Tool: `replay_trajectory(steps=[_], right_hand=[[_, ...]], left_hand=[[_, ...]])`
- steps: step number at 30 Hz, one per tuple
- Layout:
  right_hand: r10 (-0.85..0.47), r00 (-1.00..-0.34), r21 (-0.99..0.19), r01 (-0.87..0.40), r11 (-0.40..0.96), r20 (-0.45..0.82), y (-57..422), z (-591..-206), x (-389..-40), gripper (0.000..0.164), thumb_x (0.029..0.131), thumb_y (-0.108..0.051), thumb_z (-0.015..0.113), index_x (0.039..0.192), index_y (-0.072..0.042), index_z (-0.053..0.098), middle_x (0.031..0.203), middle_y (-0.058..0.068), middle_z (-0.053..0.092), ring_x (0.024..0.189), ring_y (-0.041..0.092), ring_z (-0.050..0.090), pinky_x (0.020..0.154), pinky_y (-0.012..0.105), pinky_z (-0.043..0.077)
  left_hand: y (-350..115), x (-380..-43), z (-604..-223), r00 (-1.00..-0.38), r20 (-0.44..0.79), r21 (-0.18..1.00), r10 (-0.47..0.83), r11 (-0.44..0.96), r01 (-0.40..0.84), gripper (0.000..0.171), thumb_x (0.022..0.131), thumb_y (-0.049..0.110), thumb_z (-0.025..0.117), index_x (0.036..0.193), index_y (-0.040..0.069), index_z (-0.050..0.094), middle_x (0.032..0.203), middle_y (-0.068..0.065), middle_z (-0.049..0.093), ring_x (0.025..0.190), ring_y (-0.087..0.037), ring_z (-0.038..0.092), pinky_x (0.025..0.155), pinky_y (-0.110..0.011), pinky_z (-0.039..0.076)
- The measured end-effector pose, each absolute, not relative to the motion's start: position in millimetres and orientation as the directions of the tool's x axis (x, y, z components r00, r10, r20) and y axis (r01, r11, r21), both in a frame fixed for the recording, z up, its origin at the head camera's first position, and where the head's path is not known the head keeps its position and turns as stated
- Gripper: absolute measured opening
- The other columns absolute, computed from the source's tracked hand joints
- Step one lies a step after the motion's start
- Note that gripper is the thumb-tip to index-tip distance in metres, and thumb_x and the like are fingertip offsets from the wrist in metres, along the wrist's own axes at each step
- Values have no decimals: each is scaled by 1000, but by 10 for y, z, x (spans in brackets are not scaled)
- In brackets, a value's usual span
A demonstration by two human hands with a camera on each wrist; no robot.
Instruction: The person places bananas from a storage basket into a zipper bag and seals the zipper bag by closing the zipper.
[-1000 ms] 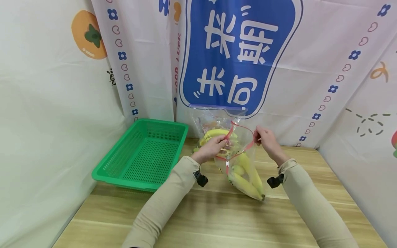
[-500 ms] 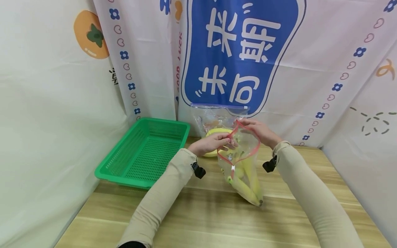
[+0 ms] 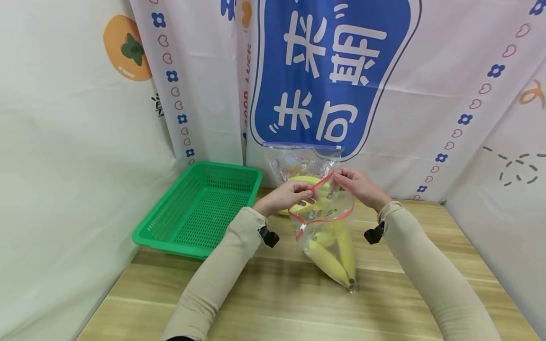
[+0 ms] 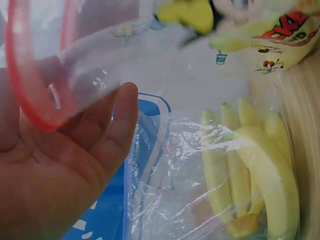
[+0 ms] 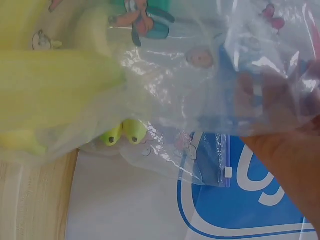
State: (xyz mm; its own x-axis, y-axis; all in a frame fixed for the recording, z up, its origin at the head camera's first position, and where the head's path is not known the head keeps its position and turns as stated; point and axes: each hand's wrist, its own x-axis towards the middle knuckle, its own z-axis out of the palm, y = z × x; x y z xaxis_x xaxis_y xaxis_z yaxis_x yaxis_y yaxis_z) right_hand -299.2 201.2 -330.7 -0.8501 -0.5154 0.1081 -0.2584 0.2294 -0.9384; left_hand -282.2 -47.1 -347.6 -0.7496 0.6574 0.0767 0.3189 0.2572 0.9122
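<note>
A clear zip bag (image 3: 319, 237) with a red zip strip and small cartoon prints stands on the table, with bananas (image 3: 330, 265) inside. Its mouth gapes, and the white slider (image 3: 303, 228) sits at the near left corner. My left hand (image 3: 282, 197) pinches the red strip (image 4: 37, 117) on the left. At the far corner of the mouth, my right hand (image 3: 361, 188) pinches the same strip between thumb and fingers. The strip runs straight between both hands. In the right wrist view, the film partly covers the right hand (image 5: 287, 150).
Right behind stands a second clear bag (image 3: 298, 154) with a purple zip strip, leaning on the printed curtain (image 3: 396, 142) and holding bananas (image 4: 267, 170). A green perforated basket (image 3: 194, 166) is on the left of the wooden table (image 3: 290, 303).
My right hand has moved from the mouth's right side to its far corner and now pinches there. The far strip has been drawn straight, and the bag's bottom has shifted slightly nearer.
</note>
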Motion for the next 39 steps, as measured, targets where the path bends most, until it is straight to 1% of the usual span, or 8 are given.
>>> replay_trajectory(steps=[2,5,14,19,22,27,32,39], right_hand=[[-502,-857,-935,-263,238,113,2017,-3312,-2961,38,102,-31,44,99,8,47,92,10,56,92,21,55,99,46,36],[-461,-879,-932,-262,248,125,2034,-3301,-2918,36,102,-31,43,96,4,48,90,9,56,88,21,56,94,45,40],[-213,-969,-957,-174,233,125,2153,-3313,-2829,29,103,-27,40,94,0,46,89,3,52,84,12,56,84,27,50],[-79,-991,-976,-117,183,104,2172,-3326,-2766,25,104,-23,38,96,-1,48,92,3,51,82,8,56,78,22,51],[-27,-996,-985,-90,148,87,2170,-3329,-2726,24,103,-24,37,95,-4,47,95,3,51,81,7,58,79,25,52],[21,-996,-993,-85,75,87,2223,-3341,-2690,22,103,-26,37,94,-7,44,92,1,51,80,8,59,78,26,52],[69,-991,-992,-107,71,112,2322,-3373,-2694,22,103,-27,40,95,-7,45,91,0,49,81,7,52,71,19,48],[204,-974,-993,-83,88,100,2391,-3425,-2685,20,102,-26,41,92,-9,46,92,2,47,86,9,49,74,17,48]], left_hand=[[-511,-2769,-3494,-783,84,917,616,260,303,26,100,17,49,119,2,60,112,-11,62,103,-25,60,88,-40,50],[-598,-2685,-3538,-825,90,930,559,249,270,34,99,18,52,130,6,53,121,-12,57,108,-28,57,88,-40,50],[-749,-2306,-3678,-861,102,949,499,212,235,46,101,27,47,139,2,40,131,-19,50,112,-31,55,85,-39,52],[-669,-2069,-3787,-827,58,905,559,321,280,50,92,34,63,129,2,52,113,-9,62,101,-20,60,82,-30,52],[-606,-1964,-3822,-819,60,838,571,417,353,35,84,34,72,108,9,64,94,2,65,84,-11,60,71,-26,51],[-542,-1935,-3853,-832,146,799,535,432,418,13,88,23,68,82,13,65,71,5,59,62,-8,50,54,-23,42],[-579,-2048,-3837,-874,219,856,434,344,385,13,92,15,62,84,7,69,73,-7,60,57,-10,41,50,-22,35],[-654,-2215,-3817,-923,294,907,250,231,351,17,93,9,60,100,-3,68,85,-11,64,71,-13,51,60,-24,43]])
